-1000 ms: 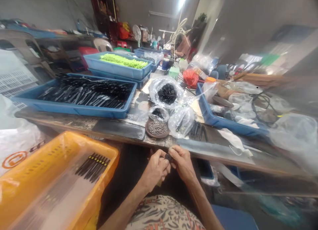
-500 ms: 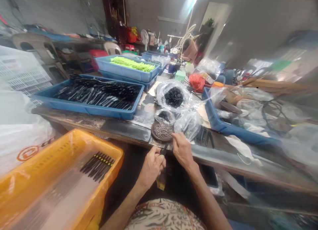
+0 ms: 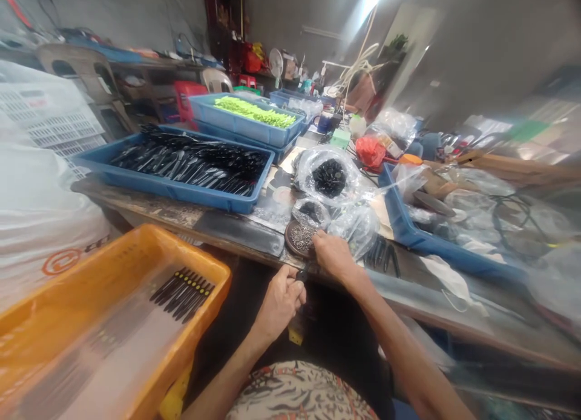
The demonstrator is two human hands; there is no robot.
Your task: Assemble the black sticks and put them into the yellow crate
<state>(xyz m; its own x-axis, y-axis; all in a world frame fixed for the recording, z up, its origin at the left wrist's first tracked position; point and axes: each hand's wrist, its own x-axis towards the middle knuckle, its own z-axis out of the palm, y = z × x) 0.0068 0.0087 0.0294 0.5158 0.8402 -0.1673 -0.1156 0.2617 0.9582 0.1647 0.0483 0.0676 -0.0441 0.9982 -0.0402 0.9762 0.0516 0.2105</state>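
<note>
My left hand [image 3: 279, 302] is closed on a small black plastic piece [image 3: 301, 275] just in front of the table edge. My right hand [image 3: 334, 255] has its fingertips bunched at the right side of a round brown dish [image 3: 289, 243] full of small metal screws or rivets [image 3: 300, 235]. Whatever lies between those right fingertips is too small to make out. Behind the dish stands a small clear plastic bag [image 3: 311, 213] with black parts. A larger bag [image 3: 329, 173] of black pieces sits beyond it.
An orange crate [image 3: 181, 241] at my left contains rows of dark handles [image 3: 184, 293]. On the table, a blue tray [image 3: 177, 197] of black pieces stands left, a tray [image 3: 245, 122] of lime-green pieces behind it. Another blue tray [image 3: 436, 250] with plastic bags is right.
My right hand has moved onto the dish's screws, its fingers drawn together. The left hand still holds the black piece near the same spot. The view has turned slightly left.
</note>
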